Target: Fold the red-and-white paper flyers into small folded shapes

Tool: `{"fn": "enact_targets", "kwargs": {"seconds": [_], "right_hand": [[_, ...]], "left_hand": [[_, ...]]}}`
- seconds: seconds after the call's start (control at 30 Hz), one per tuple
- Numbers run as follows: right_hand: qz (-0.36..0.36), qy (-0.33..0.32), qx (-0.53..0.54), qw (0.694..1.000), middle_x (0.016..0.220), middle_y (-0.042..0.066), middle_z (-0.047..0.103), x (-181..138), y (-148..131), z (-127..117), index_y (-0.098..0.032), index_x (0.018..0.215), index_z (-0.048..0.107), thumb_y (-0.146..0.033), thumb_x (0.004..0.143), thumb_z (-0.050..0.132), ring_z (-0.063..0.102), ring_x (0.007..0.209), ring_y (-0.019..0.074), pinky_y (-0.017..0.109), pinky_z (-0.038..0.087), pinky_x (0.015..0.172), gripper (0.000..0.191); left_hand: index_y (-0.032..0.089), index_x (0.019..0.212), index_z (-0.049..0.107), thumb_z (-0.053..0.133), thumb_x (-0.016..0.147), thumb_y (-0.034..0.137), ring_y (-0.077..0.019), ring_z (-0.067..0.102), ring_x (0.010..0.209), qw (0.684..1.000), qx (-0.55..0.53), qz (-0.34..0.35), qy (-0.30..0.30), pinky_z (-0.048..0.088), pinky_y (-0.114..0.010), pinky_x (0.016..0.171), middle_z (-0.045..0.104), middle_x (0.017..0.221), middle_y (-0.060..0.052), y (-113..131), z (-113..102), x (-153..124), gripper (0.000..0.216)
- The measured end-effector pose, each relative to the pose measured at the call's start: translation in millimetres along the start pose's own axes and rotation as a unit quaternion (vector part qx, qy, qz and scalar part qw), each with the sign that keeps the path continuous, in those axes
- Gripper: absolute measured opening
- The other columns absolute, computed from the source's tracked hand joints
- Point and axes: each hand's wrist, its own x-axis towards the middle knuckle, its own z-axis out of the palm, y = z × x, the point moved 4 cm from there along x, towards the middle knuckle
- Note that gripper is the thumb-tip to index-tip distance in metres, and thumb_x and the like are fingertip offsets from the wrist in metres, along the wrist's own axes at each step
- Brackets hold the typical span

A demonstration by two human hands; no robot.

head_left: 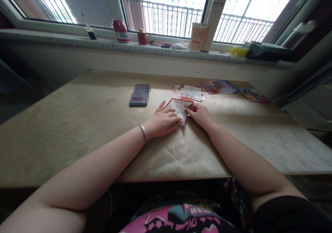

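Observation:
A folded red-and-white paper flyer (181, 108) lies on the brown paper-covered table (90, 122). My left hand (162, 121) rests on its left part, fingers pressed down flat on it. My right hand (199, 114) pinches the flyer's right edge with curled fingers. A silver bracelet (143, 132) sits on my left wrist. Just behind the folded flyer lies a small stack of similar flyers (190, 92).
A dark phone-like object (140, 94) lies left of the flyers. Colourful leaflets (219, 86) and another (252, 94) lie at the back right. The windowsill holds a red can (120, 30), a small red jar (141, 37), a cup (197, 36) and a yellow item (239, 51).

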Motion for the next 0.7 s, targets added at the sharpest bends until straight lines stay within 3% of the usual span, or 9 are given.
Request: {"fn": "enact_targets", "kwargs": {"seconds": [0.27,0.37,0.53,0.7], "right_hand": [[-0.017,-0.058,0.011,0.998,0.072,-0.001,0.065,-3.3,-3.3,2.3,-0.019,0.085,0.068,-0.033,0.073,0.066,0.055,0.064,0.0138,0.025,0.040,0.059,0.020],[-0.010,-0.056,0.020,0.998,0.066,-0.003,0.061,-4.7,-2.1,1.4,-0.019,0.075,0.063,-0.035,0.072,0.067,0.052,0.060,0.0128,0.025,0.039,0.056,0.017],[0.004,-0.017,0.001,1.000,0.060,-0.003,0.058,-5.2,-0.9,-1.6,-0.021,0.059,0.049,-0.039,0.072,0.068,0.049,0.056,0.0125,0.026,0.037,0.055,0.029],[0.005,-0.039,0.033,0.999,0.067,0.000,0.064,-6.2,-7.5,-2.2,-0.019,0.076,0.062,-0.036,0.074,0.065,0.056,0.061,0.0149,0.027,0.042,0.057,0.017]], "left_hand": [[0.026,0.113,0.063,0.059,0.085,0.034,-0.0242,0.051,0.124,1.000,-0.008,0.002,0.012,0.001,-0.056,0.118,0.068,0.111,-0.003,-1.1,-0.6,-0.4,0.029],[0.025,0.107,0.064,0.057,0.085,0.031,-0.0241,0.051,0.122,1.000,-0.009,-0.006,0.010,0.002,-0.057,0.118,0.068,0.109,-0.003,-1.6,-0.6,0.1,0.024],[0.024,0.095,0.065,0.051,0.087,0.025,-0.0227,0.053,0.119,0.999,-0.010,-0.027,0.022,0.003,-0.059,0.117,0.069,0.105,-0.002,-2.6,-1.5,1.9,0.016],[0.023,0.094,0.064,0.048,0.089,0.021,-0.0193,0.059,0.108,0.995,0.014,-0.053,0.080,0.005,-0.057,0.118,0.068,0.104,-0.002,-4.4,-6.5,2.6,0.018]]}}
